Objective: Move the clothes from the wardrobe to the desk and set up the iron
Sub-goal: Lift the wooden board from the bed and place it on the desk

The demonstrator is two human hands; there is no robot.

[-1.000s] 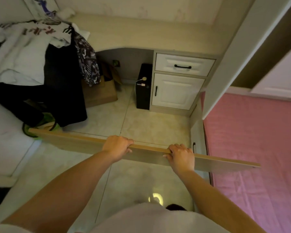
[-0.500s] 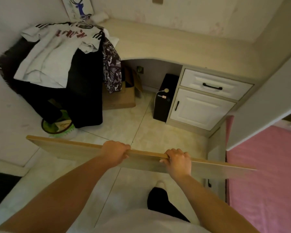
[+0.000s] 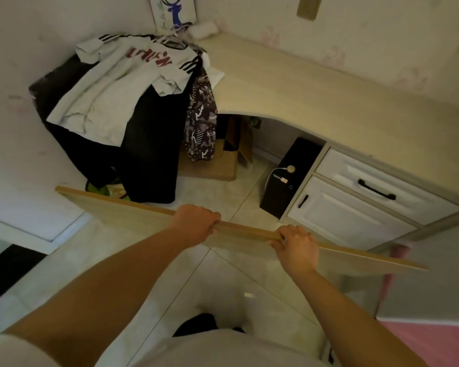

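Two hands on board | my left hand grasps its top edge | my right hand likewise | clothes heaped at worktop end

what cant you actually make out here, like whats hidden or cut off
Head view, the only one:
- Iron: not in view anywhere.
- Far face of the long pale wooden board: turned away; both hands grip its top edge, left hand, right hand.
- Dark clothes under the white striped T-shirt: how many cannot be told.
- Green object on the floor: mostly hidden by board and clothes.
- Wall socket: cut off by the top edge.
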